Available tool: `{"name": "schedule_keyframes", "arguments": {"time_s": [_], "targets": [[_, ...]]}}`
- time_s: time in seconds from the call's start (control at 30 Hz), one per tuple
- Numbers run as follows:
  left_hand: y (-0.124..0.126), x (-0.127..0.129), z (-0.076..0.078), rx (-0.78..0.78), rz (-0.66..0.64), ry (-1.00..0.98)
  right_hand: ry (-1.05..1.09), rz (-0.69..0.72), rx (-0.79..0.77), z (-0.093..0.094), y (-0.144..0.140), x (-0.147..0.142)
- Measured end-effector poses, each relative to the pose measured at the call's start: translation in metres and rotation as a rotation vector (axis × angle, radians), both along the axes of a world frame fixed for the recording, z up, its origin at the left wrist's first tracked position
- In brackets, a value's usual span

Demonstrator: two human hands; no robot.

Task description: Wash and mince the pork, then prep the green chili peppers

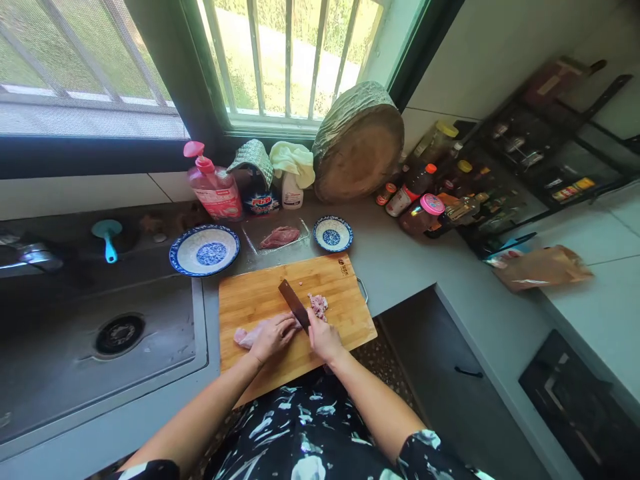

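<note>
Head view: left hand (274,337) curls over pale meat (245,337).

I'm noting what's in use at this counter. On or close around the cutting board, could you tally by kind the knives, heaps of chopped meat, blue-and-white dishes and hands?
Knife: 1
Heap of chopped meat: 1
Larger dish and smaller dish, both blue-and-white: 2
Left hand and right hand: 2
Total: 6

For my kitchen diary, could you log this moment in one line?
left hand: on pale meat | right hand: holds cleaver | cutting board: chopped bits right of cleaver | beyond: small plate
</note>
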State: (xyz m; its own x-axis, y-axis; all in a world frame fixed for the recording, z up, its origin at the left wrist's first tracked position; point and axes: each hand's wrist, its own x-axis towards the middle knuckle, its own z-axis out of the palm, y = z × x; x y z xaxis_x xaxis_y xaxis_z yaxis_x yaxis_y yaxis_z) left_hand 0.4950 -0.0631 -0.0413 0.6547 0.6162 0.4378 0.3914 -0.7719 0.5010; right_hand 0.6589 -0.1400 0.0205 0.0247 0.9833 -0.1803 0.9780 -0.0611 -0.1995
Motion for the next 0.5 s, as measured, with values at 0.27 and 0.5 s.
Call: {"name": "schedule_keyframes", "arguments": {"time_s": [0.27, 0.5], "targets": [[-0.003, 0.002, 0.0, 0.013, 0.014, -0.004, 0.044, 0.074, 0.055, 0.013, -0.004, 0.016], [0.0, 0.001, -0.015, 0.019, 0.058, 0.016, 0.086, 0.145, -0.032, 0.023, -0.023, 0.022]]}}
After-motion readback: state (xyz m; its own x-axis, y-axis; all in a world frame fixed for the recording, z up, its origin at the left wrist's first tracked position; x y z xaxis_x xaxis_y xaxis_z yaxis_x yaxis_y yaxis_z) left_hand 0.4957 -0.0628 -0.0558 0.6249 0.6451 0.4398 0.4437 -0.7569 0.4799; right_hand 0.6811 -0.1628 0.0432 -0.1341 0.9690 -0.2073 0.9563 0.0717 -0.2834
